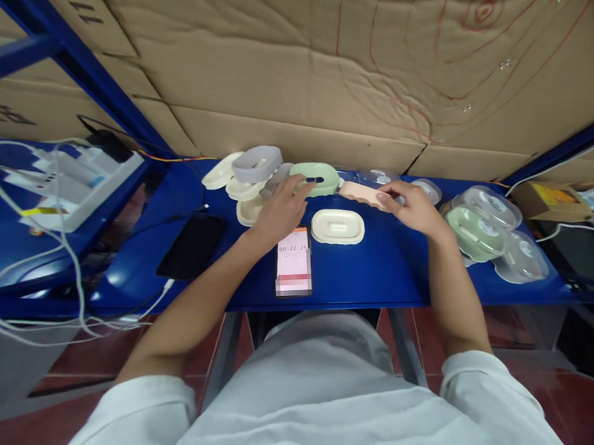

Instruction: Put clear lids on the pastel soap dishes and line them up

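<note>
Lying nearest, mid-frame, a phone [293,260] is showing 00:22:25. Above it, the left hand [279,212] is touching a green dish [315,178], fingers open; the right hand [413,207] is pinching a pink dish [361,195].

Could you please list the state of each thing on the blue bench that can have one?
Left hand: fingers spread, touching the green soap-dish piece.
Right hand: fingers closed on the pink piece, tilted above the bench.
Cream tray: flat, hollow side up, untouched.
Lit phone: screen on, timer showing.
Dark phone: screen off, cable plugged in.
Clear-packed dishes: closed, lying beside the right wrist.
</note>
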The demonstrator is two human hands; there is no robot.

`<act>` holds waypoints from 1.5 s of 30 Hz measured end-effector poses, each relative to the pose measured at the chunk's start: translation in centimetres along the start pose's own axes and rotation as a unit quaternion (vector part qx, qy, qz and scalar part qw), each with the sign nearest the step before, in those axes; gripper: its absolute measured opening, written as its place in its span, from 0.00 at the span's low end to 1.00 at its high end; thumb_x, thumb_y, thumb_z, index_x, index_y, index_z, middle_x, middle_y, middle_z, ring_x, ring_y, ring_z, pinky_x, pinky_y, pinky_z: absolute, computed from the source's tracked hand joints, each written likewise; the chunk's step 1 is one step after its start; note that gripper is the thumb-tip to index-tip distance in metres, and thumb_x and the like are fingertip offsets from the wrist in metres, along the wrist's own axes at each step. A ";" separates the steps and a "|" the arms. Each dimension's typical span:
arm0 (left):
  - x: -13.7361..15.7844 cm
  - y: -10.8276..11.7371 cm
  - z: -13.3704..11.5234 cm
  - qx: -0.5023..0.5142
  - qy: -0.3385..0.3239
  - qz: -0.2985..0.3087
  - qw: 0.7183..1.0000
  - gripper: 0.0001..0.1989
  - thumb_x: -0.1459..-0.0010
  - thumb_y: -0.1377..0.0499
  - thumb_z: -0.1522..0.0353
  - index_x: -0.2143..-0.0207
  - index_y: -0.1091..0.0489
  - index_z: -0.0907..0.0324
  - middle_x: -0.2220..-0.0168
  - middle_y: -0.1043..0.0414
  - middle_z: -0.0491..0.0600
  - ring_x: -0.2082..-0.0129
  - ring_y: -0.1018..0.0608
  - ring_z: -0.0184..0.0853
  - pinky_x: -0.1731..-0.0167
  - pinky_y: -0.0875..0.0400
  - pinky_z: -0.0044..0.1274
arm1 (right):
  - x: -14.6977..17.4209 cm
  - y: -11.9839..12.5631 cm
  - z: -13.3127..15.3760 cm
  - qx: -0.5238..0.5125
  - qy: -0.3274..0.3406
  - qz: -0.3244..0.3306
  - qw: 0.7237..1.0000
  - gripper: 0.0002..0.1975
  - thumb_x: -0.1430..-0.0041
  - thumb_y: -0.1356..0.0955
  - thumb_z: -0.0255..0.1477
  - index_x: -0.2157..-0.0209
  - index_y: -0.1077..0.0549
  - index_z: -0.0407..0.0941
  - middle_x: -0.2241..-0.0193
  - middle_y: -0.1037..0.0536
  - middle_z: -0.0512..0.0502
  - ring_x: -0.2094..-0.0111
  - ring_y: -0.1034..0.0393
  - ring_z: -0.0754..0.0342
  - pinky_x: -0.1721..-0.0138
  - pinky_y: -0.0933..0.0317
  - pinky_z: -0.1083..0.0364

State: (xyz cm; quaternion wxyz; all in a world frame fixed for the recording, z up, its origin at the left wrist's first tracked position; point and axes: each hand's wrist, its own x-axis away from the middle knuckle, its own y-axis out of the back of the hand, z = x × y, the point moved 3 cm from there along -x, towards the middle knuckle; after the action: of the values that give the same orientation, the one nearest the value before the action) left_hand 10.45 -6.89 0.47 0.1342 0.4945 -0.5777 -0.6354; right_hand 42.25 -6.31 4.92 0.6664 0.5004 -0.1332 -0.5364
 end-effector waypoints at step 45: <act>2.5 -0.9 -4.7 0.118 -0.242 0.073 0.960 0.07 0.29 0.38 0.70 0.55 0.19 0.57 0.54 0.18 0.51 0.51 0.19 0.39 0.50 0.31 0.30 | -2.0 -4.7 -7.5 0.223 -0.103 0.020 0.969 0.30 0.28 0.32 0.44 0.30 0.30 0.46 0.35 0.26 0.29 0.34 0.32 0.32 0.31 0.47 0.24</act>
State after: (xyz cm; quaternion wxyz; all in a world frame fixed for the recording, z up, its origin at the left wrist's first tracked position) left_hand 13.28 -11.30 -0.77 -0.0226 0.2949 -0.6981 -0.6521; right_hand 44.11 -0.34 -1.64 0.5312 0.5757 -0.3272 -0.5286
